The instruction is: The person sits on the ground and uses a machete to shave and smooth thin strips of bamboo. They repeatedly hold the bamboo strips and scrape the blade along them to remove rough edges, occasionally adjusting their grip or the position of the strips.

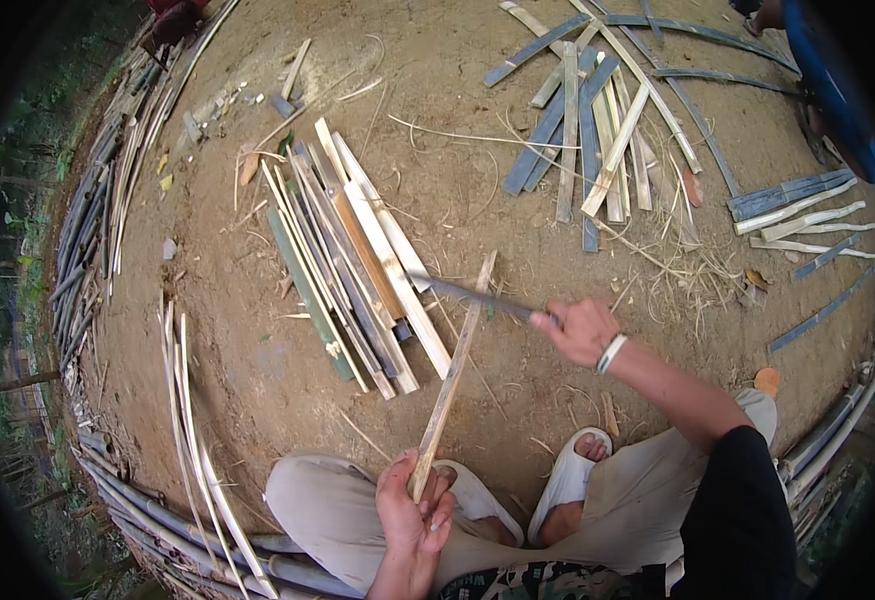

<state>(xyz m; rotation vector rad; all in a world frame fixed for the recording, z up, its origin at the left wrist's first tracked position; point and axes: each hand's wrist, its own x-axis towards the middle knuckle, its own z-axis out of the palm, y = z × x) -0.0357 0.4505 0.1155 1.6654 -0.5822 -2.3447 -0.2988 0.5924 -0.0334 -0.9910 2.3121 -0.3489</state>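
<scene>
Left hand [413, 505] gripped the strip's [455, 368] near end, its length running toward upper right; right hand [583, 330] held the blade [473, 294] across it.

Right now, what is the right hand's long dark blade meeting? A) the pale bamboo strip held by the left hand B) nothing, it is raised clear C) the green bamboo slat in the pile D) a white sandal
A: the long dark blade in the right hand crosses the pale bamboo strip, whose lower end the left hand grips.

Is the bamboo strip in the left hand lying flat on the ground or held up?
Held up: the left hand grips the bamboo strip's near end, and the strip slants forward.
</scene>
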